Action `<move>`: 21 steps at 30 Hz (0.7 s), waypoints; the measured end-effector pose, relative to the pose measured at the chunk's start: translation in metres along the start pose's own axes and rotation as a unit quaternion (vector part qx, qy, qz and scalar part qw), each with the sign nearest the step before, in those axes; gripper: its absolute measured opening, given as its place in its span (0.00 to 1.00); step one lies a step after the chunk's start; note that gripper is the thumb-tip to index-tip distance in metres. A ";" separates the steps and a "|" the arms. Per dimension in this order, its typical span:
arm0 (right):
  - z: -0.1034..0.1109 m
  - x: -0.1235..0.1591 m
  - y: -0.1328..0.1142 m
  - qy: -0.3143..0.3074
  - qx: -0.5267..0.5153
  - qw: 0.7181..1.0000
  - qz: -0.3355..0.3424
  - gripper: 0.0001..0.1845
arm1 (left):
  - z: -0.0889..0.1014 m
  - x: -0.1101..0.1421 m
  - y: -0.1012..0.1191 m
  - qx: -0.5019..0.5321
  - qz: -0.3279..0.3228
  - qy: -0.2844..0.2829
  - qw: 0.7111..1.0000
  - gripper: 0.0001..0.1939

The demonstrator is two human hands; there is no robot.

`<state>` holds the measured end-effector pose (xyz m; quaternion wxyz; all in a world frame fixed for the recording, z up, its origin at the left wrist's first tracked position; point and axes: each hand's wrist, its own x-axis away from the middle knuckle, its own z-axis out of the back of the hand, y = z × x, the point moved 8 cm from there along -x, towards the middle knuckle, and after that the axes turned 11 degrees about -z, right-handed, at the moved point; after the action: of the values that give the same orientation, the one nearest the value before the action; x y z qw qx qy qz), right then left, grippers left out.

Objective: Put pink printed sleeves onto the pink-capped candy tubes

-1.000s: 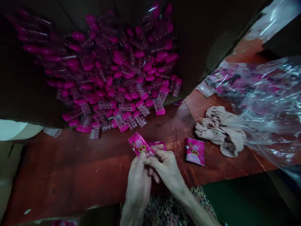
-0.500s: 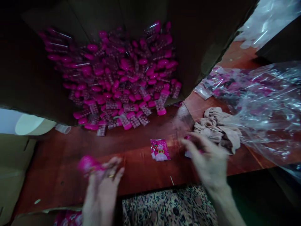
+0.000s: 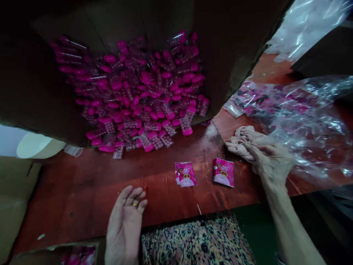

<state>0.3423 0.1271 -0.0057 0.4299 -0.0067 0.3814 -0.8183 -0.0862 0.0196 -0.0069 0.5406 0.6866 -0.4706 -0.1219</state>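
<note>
My left hand rests palm up over the front edge of the table, with a ring on one finger. Its fingers are loosely curled and apart, and nothing lies in them. On the right, my right hand has its fingers pressed into a crumpled beige cloth. Between the hands lie a few overlapping pink printed cards. Closer to my right hand is a small stack of the same pink cards.
A large cardboard box on its side holds many small clear tubes with pink caps. A clear plastic bag with pink pieces lies at right. A white bowl stands at left. Below, an open carton holds pink packets.
The pink item in my left hand is gone from it, and the fingers have loosened. My right hand has moved right, off the card stack and onto the cloth.
</note>
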 end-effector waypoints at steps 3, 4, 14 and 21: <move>0.003 0.004 -0.006 -0.001 0.005 0.999 0.038 0.25 | -0.038 0.003 -0.017 0.001 0.035 -0.078 0.996 0.12; 0.003 0.006 -0.009 -0.007 0.009 0.999 0.054 0.26 | -0.043 0.004 -0.022 0.000 0.042 -0.088 0.995 0.11; 0.019 0.025 -0.043 0.053 0.039 0.993 0.095 0.21 | -0.029 0.002 -0.048 -0.010 0.088 -0.070 0.994 0.10; -0.016 0.139 -0.138 -0.218 -0.076 0.949 0.213 0.06 | -0.034 0.003 -0.048 -0.019 0.098 -0.065 0.993 0.09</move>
<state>0.1526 0.0853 0.0259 0.6652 -0.1359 0.3317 -0.6549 -0.0368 0.0368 -0.0344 0.5314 0.6170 -0.5676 -0.1217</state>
